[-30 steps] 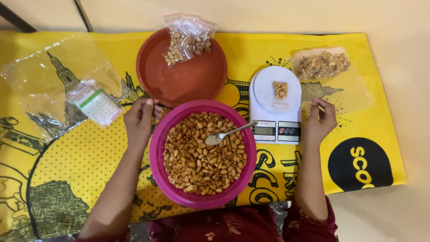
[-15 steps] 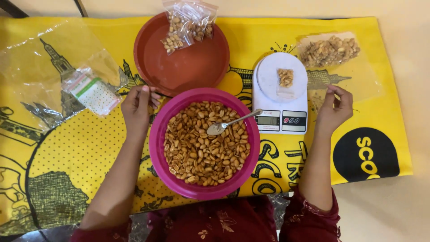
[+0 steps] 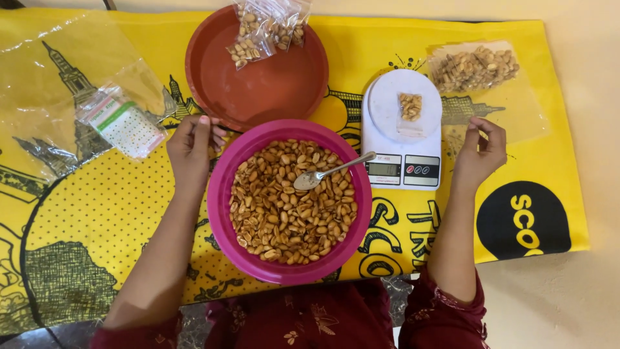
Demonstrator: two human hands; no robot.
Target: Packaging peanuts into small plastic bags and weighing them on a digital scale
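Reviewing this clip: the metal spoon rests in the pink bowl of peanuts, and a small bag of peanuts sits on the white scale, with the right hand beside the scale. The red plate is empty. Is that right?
Not quite. The head view shows the red plate is not empty: several small filled bags lie at its far rim. The spoon does rest in the pink bowl, a small bag of peanuts sits on the white scale, and the right hand is beside it.

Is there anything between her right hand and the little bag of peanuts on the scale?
Nothing visible. The right hand hangs just right of the scale, and the small bag lies uncovered on its white plate. Only bare scale surface lies between them.
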